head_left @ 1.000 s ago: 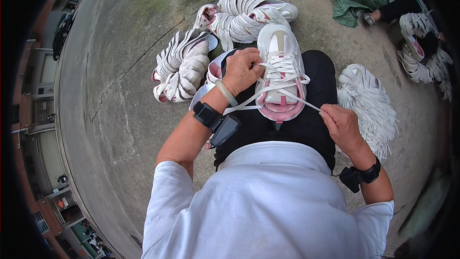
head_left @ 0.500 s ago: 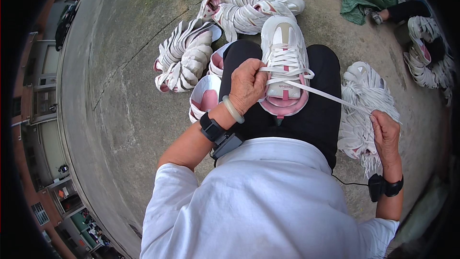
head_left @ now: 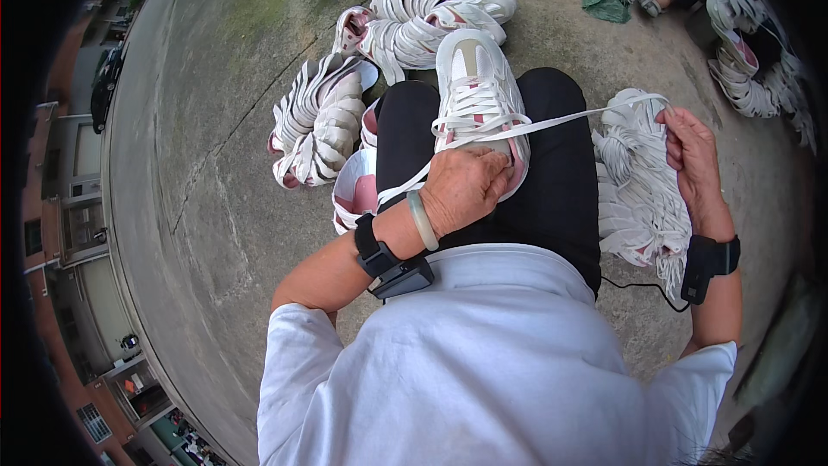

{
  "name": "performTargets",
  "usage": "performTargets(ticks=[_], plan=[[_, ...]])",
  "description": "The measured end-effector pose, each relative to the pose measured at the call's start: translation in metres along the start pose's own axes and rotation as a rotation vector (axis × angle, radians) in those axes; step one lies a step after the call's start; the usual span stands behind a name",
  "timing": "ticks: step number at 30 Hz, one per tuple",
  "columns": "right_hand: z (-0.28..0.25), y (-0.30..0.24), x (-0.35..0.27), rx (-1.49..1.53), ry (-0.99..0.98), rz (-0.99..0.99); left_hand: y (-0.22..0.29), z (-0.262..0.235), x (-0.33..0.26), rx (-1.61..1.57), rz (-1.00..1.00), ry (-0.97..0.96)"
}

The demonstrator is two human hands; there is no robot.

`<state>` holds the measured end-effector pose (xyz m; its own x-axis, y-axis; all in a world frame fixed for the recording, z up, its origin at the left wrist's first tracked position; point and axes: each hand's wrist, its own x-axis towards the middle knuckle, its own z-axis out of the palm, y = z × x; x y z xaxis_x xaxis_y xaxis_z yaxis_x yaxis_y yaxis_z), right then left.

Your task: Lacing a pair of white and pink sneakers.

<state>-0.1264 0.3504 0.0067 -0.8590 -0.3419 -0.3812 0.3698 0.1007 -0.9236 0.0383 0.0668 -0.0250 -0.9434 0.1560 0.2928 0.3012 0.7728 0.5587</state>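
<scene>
1. White sneaker with pink lining (head_left: 477, 95) resting toe-away on the lap, across black trousers (head_left: 565, 181).
2. Left hand (head_left: 463, 190) pressed down over the sneaker's heel opening, fingers curled onto the tongue and lower lacing (grip closed on the shoe).
3. Flat white shoelace (head_left: 565, 121) running taut from the eyelets out to the right.
4. Right hand (head_left: 690, 155) raised beside the knee, fingers pinched shut on the lace's far end.
5. Bundle of loose white laces (head_left: 638, 207) heaped on the concrete just under the right hand.
6. Pile of matching white-and-pink sneakers (head_left: 323, 116) on the grey concrete ground (head_left: 198, 207), left of the knees; more ahead of the toe (head_left: 431, 22).
7. Pale green bangle (head_left: 422, 220) and black strapped device (head_left: 392, 267) on the left wrist; black wrist unit (head_left: 705, 263) on the right (thin cable trailing from it).
8. No true container visible; shoes and laces lying in open heaps.
</scene>
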Motion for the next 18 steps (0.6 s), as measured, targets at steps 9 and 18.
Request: performTargets(ticks=[9, 18], plan=[[0.118, 0.055, 0.001, 0.452, -0.426, 0.273, 0.007, 0.008, 0.012, -0.502, -0.573, -0.098], [0.133, 0.066, 0.016, 0.267, -0.399, 0.052, 0.002, 0.008, 0.017, -0.662, -0.678, -0.167]])
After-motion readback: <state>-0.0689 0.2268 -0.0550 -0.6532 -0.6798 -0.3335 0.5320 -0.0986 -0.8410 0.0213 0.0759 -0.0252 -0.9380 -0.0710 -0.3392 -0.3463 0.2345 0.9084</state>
